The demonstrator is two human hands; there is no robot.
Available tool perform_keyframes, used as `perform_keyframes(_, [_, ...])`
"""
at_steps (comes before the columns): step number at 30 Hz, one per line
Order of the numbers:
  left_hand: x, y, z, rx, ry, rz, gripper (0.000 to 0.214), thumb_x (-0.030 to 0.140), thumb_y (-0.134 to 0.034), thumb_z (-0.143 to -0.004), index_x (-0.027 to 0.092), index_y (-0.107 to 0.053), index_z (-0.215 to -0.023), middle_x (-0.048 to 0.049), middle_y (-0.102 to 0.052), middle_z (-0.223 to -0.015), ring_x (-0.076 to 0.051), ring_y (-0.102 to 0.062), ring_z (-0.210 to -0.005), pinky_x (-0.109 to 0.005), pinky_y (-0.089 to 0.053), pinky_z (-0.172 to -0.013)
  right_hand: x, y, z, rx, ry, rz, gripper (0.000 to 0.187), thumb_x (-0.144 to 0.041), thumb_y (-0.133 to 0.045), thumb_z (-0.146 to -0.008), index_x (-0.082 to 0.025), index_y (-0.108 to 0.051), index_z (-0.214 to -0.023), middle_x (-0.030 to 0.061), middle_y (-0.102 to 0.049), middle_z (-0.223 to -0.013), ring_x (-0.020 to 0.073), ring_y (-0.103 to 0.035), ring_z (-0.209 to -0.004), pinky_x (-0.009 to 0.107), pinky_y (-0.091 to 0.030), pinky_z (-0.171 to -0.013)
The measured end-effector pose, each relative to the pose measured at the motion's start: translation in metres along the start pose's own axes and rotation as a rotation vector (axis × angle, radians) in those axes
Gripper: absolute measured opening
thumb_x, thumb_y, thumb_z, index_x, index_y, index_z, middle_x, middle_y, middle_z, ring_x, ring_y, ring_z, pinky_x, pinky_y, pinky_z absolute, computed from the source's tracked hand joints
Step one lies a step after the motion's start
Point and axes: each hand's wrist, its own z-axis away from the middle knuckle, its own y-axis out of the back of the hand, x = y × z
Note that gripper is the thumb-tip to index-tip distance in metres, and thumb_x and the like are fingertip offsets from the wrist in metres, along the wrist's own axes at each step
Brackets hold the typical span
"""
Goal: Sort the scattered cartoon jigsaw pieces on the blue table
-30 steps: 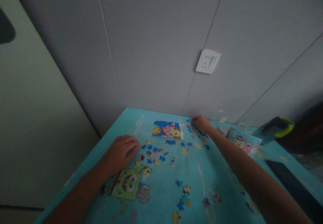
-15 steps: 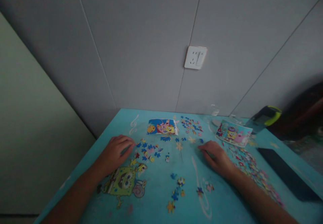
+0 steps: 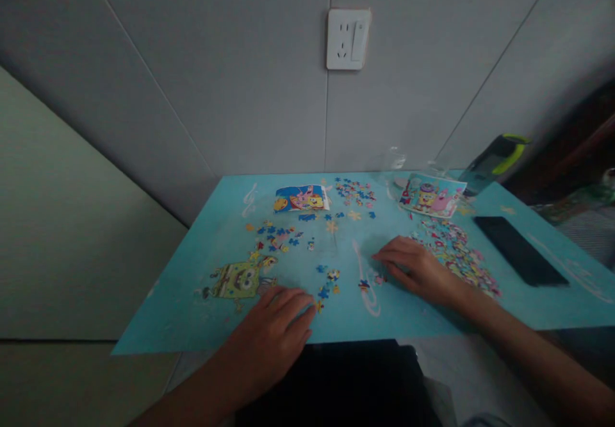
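My left hand (image 3: 283,321) lies near the front edge of the table, palm down with the fingers loosely stretched. Its fingertips are at a yellow jigsaw piece (image 3: 319,306), and I cannot tell whether they touch it. Just beyond lie a blue piece (image 3: 323,292) and a few others. My right hand (image 3: 413,267) rests further right, thumb apart from the fingers, with nothing visible in it. Close to its fingertips are a pinkish piece (image 3: 379,279) and a dark blue piece (image 3: 364,284).
Small blue and yellow pieces (image 3: 278,231) lie left of centre, more (image 3: 353,190) at the back. A picture card (image 3: 302,198) and a second card (image 3: 432,196) stand behind. A big pile of pieces (image 3: 461,254), a black slab (image 3: 519,247) and a bottle (image 3: 490,164) are on the right.
My left hand has moved from the pieces at the left toward the table's front edge, beside the yellow piece. My right hand stays near its place. The view has tilted down.
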Motion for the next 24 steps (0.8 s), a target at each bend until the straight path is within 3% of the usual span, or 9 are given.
perform_keyframes(3, [0.009,-0.006,0.006,-0.022,-0.015,-0.029,0.032,0.014,-0.05,-0.095,0.016,-0.06,-0.125,-0.0088,-0.064,-0.127,-0.025,-0.056,-0.117,-0.047,-0.042,-0.104,-0.011,0.001,0.019,-0.06,-0.036,0.021,0.028,-0.019,-0.053,-0.096,-0.023,-0.068,-0.12,0.0092,-0.069,-0.107,0.023,-0.063,-0.098,0.04,-0.051,-0.088])
perform_keyframes(8, [0.007,-0.015,0.011,-0.022,0.007,-0.035,0.032,0.013,-0.05,-0.094,0.016,-0.061,-0.124,-0.0088,-0.065,-0.124,-0.025,-0.057,-0.116,-0.047,-0.043,-0.104,-0.013,0.002,0.033,-0.07,-0.116,0.018,0.027,-0.022,-0.052,-0.098,-0.024,-0.069,-0.118,0.0101,-0.067,-0.107,0.0227,-0.063,-0.097,0.04,-0.053,-0.087])
perform_keyframes(24, [0.003,-0.017,0.009,-0.064,-0.023,-0.023,0.035,0.012,-0.05,-0.094,0.016,-0.06,-0.127,-0.0108,-0.065,-0.126,-0.027,-0.058,-0.117,-0.051,-0.041,-0.105,-0.002,0.001,0.028,-0.056,-0.127,-0.116,0.025,-0.029,-0.055,-0.097,-0.025,-0.071,-0.116,0.0078,-0.069,-0.105,0.0208,-0.064,-0.097,0.038,-0.052,-0.09])
